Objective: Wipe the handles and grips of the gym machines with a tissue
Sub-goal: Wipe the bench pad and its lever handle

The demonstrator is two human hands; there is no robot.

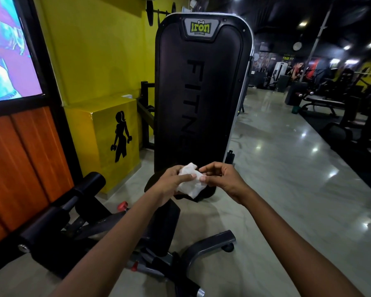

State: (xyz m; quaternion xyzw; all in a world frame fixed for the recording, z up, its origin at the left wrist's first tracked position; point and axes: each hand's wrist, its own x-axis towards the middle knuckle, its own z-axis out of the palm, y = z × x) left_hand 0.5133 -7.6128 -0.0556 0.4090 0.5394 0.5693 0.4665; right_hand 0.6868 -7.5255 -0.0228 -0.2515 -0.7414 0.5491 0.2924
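Head cam: both hands pinching tissue [190, 181], L [172, 183] + R [222, 179], black shroud [201, 93] just behind

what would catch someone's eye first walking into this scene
The tall black machine cover with the green Iron logo fills the centre. In front of it, the left hand and right hand hold a crumpled white tissue. Left stands a yellow box with a black silhouette.

crumpled white paper tissue [190, 181]; matt black plastic machine shroud [201, 93]; glossy polished floor [287, 168].
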